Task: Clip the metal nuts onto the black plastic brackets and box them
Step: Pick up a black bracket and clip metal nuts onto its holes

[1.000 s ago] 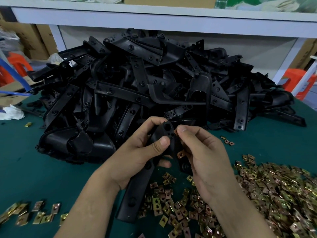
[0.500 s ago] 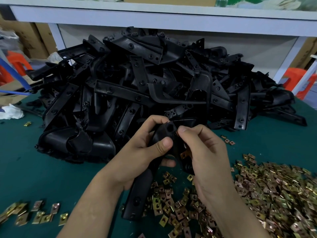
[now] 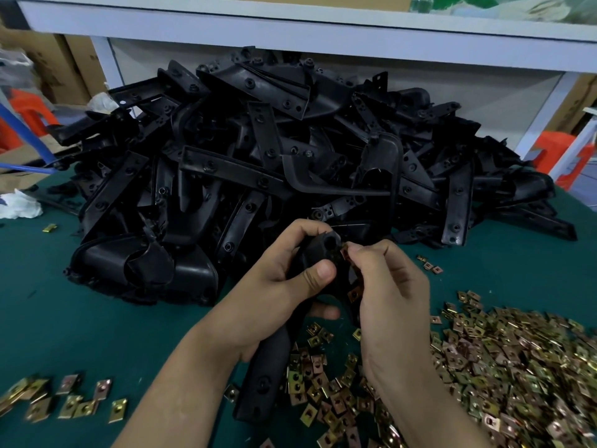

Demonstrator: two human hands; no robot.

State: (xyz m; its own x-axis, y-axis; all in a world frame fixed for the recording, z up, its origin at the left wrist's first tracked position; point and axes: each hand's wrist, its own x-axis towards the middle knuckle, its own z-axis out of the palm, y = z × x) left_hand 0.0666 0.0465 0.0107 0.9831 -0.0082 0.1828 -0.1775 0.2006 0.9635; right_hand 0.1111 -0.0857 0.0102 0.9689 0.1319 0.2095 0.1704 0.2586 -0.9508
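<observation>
My left hand point(image 3: 277, 286) grips a long black plastic bracket point(image 3: 265, 376) near its upper end, its lower end pointing down toward me. My right hand point(image 3: 387, 286) pinches a small metal nut point(image 3: 345, 253) against the bracket's top edge, beside a round hole. A second nut point(image 3: 354, 294) sits clipped lower on the bracket. Loose brass-coloured nuts point(image 3: 500, 360) lie heaped on the green table at the right and under my hands.
A big pile of black brackets point(image 3: 274, 163) fills the table point(image 3: 64, 318) behind my hands. A few nuts point(image 3: 64, 399) lie at the front left. White shelf frame point(image 3: 290, 30) spans the back; crumpled white cloth point(image 3: 19, 206) and orange stools sit at the sides.
My right hand's fingertips rose from the bracket's lower tab to its top edge with a nut. The bracket tilted slightly; my left hand's grip stays the same.
</observation>
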